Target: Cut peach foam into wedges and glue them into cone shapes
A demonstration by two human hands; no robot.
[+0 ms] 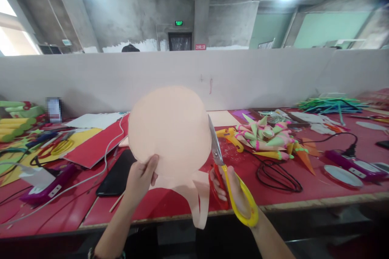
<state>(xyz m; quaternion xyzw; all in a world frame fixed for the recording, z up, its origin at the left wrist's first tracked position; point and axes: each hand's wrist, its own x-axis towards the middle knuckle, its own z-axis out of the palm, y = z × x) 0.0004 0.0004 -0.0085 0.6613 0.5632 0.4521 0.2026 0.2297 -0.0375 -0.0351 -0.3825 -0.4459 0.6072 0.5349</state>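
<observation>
My left hand (142, 176) pinches the lower left edge of a rounded peach-coloured foam or paper sheet (170, 129), thumb on its front face. The sheet is held upright above the table. In my right hand (232, 188) is a pair of scissors (226, 170) with one yellow and one red handle, fingers through the loops. The blades point up along the sheet's right edge; whether they touch it I cannot tell. Below the sheet hangs a narrow looped peach strip (199, 206), reaching past the table's front edge.
On the red table (306, 194) to the right are a yellow glue gun (232, 135), a pile of green and pink cones (267, 133) and a purple power strip (358, 166). Leftward lie a black phone-like slab (115, 174), a red sheet (94, 145) and a white cable (106, 151). Behind stands a partition (170, 68).
</observation>
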